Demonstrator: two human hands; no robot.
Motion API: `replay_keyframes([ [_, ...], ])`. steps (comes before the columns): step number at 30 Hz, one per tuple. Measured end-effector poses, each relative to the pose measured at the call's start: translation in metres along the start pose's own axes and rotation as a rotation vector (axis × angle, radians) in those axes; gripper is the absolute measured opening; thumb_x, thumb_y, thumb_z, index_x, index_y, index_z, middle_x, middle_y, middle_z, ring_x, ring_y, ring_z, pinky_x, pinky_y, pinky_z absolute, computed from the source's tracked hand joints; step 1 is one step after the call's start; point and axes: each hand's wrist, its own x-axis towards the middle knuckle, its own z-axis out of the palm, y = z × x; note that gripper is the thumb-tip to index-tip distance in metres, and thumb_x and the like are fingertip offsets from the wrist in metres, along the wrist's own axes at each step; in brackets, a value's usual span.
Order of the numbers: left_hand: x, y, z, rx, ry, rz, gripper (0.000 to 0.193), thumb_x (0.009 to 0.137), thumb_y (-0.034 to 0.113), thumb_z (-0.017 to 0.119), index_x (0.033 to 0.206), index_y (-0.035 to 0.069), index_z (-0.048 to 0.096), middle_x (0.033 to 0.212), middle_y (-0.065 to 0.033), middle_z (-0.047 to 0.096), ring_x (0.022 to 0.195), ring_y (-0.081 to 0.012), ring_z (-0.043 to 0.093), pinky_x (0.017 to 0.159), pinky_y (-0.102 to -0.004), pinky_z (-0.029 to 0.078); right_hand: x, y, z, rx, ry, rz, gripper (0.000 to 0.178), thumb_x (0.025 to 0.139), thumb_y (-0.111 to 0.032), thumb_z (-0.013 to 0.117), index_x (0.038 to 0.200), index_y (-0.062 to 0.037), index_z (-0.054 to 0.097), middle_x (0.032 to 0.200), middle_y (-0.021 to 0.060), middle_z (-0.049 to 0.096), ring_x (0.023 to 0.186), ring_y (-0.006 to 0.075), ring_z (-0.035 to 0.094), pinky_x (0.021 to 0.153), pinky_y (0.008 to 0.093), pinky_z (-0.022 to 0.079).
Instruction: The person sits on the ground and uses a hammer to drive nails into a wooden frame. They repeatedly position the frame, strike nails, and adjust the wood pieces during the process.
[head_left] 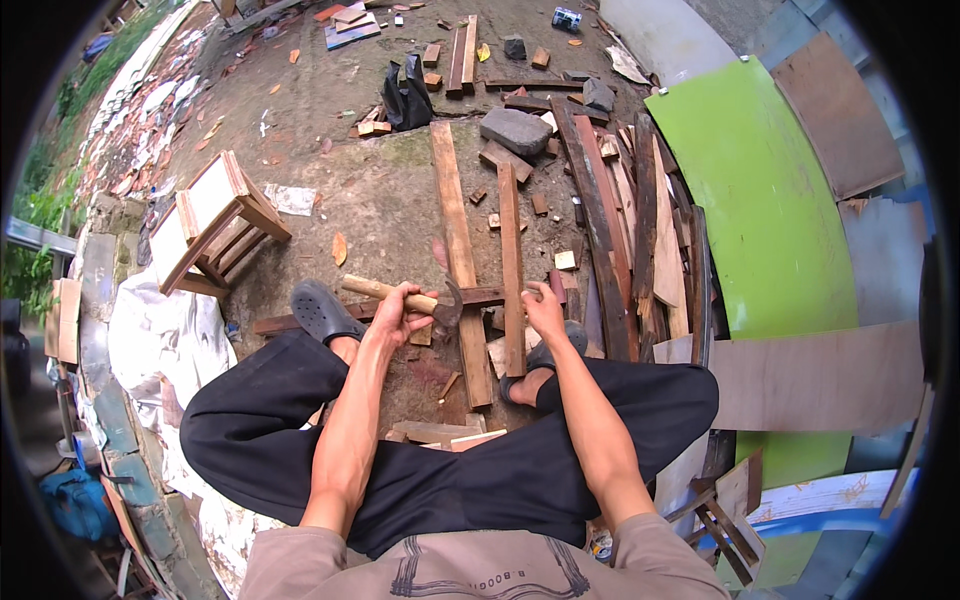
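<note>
In the head view, the only one we have, we see the left hand wrapped around a hammer, its fingers closed on the wooden handle. The handle's long axis runs nearly sideways, its butt out to the left and its dark claw head to the right, over the edge of the longer plank.

To the right of that head we find the shorter plank, its long axis pointing away from the body, roughly alongside the longer one, with a gap between. A dark crosspiece runs sideways at hammer level, and the shorter plank passes across it.

The right hand is the nearer to this shorter plank: it sits at the right edge, fingers curled, thumb and forefinger close together. We cannot tell whether they pinch something small or only touch the wood. So the shorter plank lies between the two hands, and the hammer head stands apart from it, with the longer plank beneath.
</note>
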Motion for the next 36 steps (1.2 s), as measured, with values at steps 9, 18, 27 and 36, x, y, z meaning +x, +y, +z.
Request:
replay_keyframes([
  [9,-0.005,0.001,0.001,0.051,0.046,-0.057,0.022,0.09,0.025,0.056,0.104,0.008,0.055,0.108,-0.0154,0.071,0.075,-0.0211,0.071,0.063,-0.0353,0.063,-0.033,-0.084,0.002,0.136,-0.418,-0.158,0.035,0.094,-0.03,0.066,0.114,-0.0013,0.068,0.086,0.0068,0.072,0.069,0.013,0.064,0.063,0.0281,0.052],
  [18,-0.002,-0.023,-0.005,0.182,0.07,-0.173,0.034,0.089,0.028,0.056,0.113,0.005,0.054,0.105,-0.0155,0.071,0.078,-0.0224,0.072,0.061,-0.0354,0.064,-0.042,-0.066,0.009,-0.262,-0.457,-0.282,0.027,0.087,-0.025,0.069,0.105,-0.0053,0.072,0.095,0.0171,0.072,0.09,0.0337,0.069,0.079,0.0417,0.053],
  [27,0.004,-0.047,-0.008,0.296,0.094,-0.293,0.035,0.084,0.026,0.057,0.11,0.002,0.057,0.095,-0.0156,0.072,0.078,-0.0246,0.072,0.057,-0.0375,0.063,-0.049,-0.025,0.03,-0.567,-0.137,-0.673,0.014,0.088,-0.022,0.062,0.09,-0.0092,0.067,0.082,0.0129,0.069,0.085,0.0341,0.066,0.075,0.0486,0.047],
  [36,-0.004,-0.072,-0.006,0.554,0.12,-0.368,0.03,0.087,0.022,0.055,0.103,-0.003,0.06,0.083,-0.0137,0.073,0.063,-0.0231,0.07,0.049,-0.0349,0.06,0.005,-0.006,-0.014,-0.371,0.139,0.062,0.029,0.088,-0.027,0.061,0.11,-0.0112,0.07,0.096,0.0182,0.072,0.097,0.0375,0.067,0.086,0.0452,0.051],
])
